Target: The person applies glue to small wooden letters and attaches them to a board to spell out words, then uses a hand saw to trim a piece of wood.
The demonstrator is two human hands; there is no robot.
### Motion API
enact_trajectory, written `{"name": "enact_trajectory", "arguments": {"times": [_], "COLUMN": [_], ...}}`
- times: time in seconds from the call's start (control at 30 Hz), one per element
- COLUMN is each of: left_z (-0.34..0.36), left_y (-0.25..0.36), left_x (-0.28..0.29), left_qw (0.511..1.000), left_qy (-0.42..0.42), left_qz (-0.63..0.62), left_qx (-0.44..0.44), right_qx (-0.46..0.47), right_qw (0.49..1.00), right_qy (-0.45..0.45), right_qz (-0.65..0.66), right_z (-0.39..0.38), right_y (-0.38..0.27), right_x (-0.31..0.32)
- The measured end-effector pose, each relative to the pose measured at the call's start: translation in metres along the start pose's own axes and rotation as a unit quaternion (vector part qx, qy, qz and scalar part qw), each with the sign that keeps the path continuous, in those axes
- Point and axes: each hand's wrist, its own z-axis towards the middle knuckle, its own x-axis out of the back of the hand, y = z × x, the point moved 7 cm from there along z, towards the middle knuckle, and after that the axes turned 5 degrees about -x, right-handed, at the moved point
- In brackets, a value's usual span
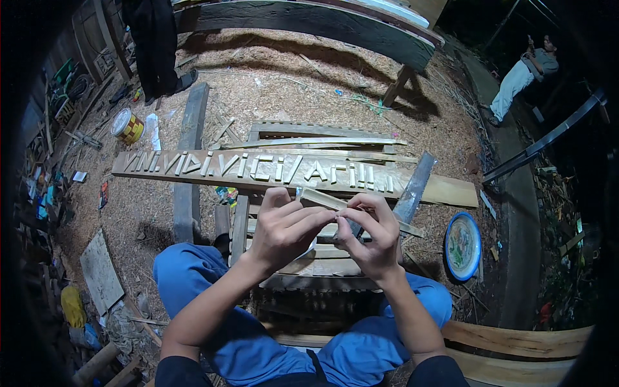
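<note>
My left hand (284, 227) and my right hand (372, 237) meet fingertip to fingertip above a slatted wooden frame (309, 267). Both are closed in a pinch around something too small to make out. Behind the fingers runs a pale wood strip (319, 198); whether either hand touches it, I cannot tell. Just beyond lies a long plank (445, 189) with letters and marks made of short pale wood pieces (249, 166) set along it. A grey saw-like blade or board (416, 187) crosses the plank to the right of my hands.
Long thin strips (322, 141) lie behind the plank, and a dark beam (191, 122) passes under it. A blue-rimmed basin (463, 246) sits at right, a yellow bucket (128, 126) at left. A large timber (303, 18) stands at the back. Two other people (525, 74) (149, 48) stand farther off.
</note>
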Motion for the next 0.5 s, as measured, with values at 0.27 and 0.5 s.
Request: {"name": "enact_trajectory", "arguments": {"times": [0.27, 0.5], "left_z": [-0.018, -0.032], "left_y": [0.002, 0.008], "left_x": [-0.029, -0.04], "left_qw": [0.986, 0.979], "left_qy": [-0.121, -0.183], "left_qz": [-0.108, -0.075], "left_qx": [0.027, -0.047], "right_qx": [-0.076, -0.104], "right_qw": [0.997, 0.993], "right_qy": [-0.002, -0.054], "right_qz": [0.014, -0.01], "right_z": [-0.003, -0.015], "right_y": [0.01, 0.016], "right_x": [0.008, -0.004]}}
